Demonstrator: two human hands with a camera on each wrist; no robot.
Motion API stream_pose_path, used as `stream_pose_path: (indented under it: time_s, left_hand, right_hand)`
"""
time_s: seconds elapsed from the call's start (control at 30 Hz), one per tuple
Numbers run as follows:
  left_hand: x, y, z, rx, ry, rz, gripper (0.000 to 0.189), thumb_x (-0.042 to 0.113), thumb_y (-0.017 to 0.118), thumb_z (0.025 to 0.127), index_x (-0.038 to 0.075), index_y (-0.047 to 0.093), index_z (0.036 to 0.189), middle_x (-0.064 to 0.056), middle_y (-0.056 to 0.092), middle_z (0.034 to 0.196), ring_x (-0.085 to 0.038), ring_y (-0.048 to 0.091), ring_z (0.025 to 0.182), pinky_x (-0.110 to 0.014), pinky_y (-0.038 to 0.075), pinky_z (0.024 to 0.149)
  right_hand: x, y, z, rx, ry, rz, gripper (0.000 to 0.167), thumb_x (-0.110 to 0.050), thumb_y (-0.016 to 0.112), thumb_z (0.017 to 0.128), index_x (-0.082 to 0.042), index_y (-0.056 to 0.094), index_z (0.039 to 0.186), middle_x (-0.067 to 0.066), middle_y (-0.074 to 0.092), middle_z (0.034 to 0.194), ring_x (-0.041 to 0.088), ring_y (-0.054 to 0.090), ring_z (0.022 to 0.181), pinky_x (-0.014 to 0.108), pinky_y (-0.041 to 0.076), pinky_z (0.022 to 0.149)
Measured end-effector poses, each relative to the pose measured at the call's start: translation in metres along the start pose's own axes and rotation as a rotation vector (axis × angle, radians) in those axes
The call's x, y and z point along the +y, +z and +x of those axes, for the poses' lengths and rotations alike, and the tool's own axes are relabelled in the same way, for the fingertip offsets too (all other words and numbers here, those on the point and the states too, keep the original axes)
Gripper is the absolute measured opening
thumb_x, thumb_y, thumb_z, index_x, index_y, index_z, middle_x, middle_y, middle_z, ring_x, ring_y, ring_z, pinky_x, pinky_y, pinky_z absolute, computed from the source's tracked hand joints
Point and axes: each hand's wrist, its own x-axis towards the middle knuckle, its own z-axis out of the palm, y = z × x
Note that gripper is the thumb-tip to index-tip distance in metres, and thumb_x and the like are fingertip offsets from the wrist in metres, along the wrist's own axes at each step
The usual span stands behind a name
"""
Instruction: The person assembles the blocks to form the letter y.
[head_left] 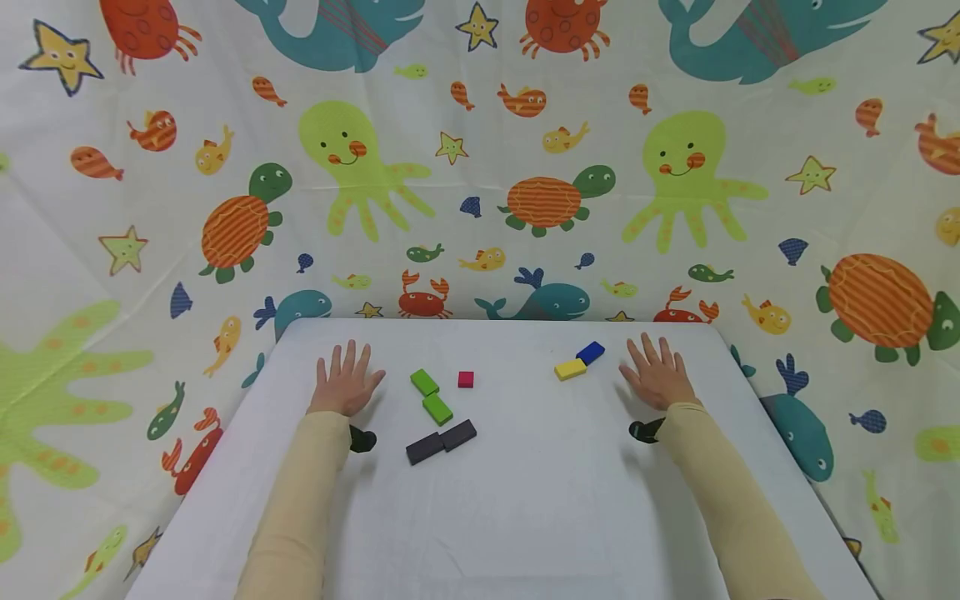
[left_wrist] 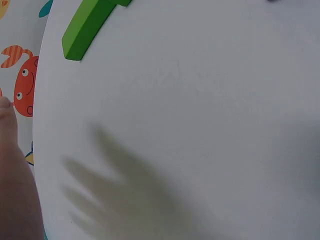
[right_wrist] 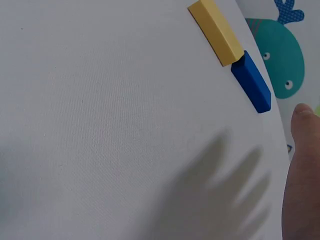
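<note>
My left hand [head_left: 342,385] is held over the left part of the white table with its fingers spread and nothing in it. Nearest to it are two green blocks [head_left: 424,382] touching at their ends. My right hand [head_left: 660,377], also with fingers spread, holds nothing. Just left of it, a blue block [head_left: 591,353] meets a yellow block [head_left: 571,370] end to end. Both hands cast shadows on the tabletop. In the left wrist view a green block [left_wrist: 87,27] shows at the top; the right wrist view has the yellow block [right_wrist: 216,31] and blue block [right_wrist: 251,82].
A small red block [head_left: 466,380] lies right of the green ones. Two black blocks [head_left: 425,448] sit end to end nearer the front. The white table [head_left: 525,517] ends at the back against a cloth [head_left: 480,250] printed with sea animals.
</note>
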Motion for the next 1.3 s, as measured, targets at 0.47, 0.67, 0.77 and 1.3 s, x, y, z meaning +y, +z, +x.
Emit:
stream_pose_path:
  time_s: [0.47, 0.67, 0.77, 1.3]
  left_hand:
    - [0.063, 0.021, 0.023, 0.097, 0.160, -0.122, 0.061, 0.034, 0.051, 0.102, -0.001, 0.036, 0.149, -0.025, 0.033, 0.152, -0.041, 0.028, 0.141, -0.056, 0.022, 0.113]
    - [0.121, 0.032, 0.031, 0.141, 0.171, -0.287, 0.041, 0.023, 0.064, 0.096, 0.001, 0.060, 0.130, -0.016, 0.057, 0.129, -0.029, 0.053, 0.122, -0.043, 0.041, 0.104]
    - [0.140, 0.035, 0.031, 0.141, 0.180, -0.326, 0.036, 0.020, 0.066, 0.095, 0.000, 0.063, 0.125, -0.017, 0.058, 0.125, -0.029, 0.056, 0.117, -0.041, 0.043, 0.103]
    - [0.172, 0.053, 0.026, 0.266, 0.061, -0.308, 0.029, 0.016, 0.073, 0.089, -0.005, 0.064, 0.107, -0.018, 0.057, 0.106, -0.030, 0.057, 0.096, -0.041, 0.050, 0.089]
  right_hand:
    - [-0.030, 0.008, 0.006, 0.170, 0.008, 0.016, 0.061, -0.039, 0.053, 0.098, -0.003, 0.040, 0.146, 0.028, 0.038, 0.145, 0.050, 0.034, 0.131, 0.066, 0.030, 0.103]
    - [-0.064, 0.016, 0.013, 0.195, -0.005, 0.116, 0.054, -0.034, 0.061, 0.095, -0.001, 0.051, 0.137, 0.028, 0.048, 0.134, 0.045, 0.047, 0.120, 0.061, 0.040, 0.098]
    - [-0.075, 0.024, 0.016, 0.195, -0.023, 0.139, 0.053, -0.033, 0.064, 0.094, -0.002, 0.053, 0.136, 0.027, 0.049, 0.133, 0.044, 0.049, 0.119, 0.060, 0.041, 0.098]
    - [-0.100, 0.044, 0.011, 0.177, 0.049, 0.320, 0.050, -0.029, 0.065, 0.093, -0.005, 0.054, 0.136, 0.026, 0.043, 0.134, 0.043, 0.047, 0.119, 0.058, 0.041, 0.099]
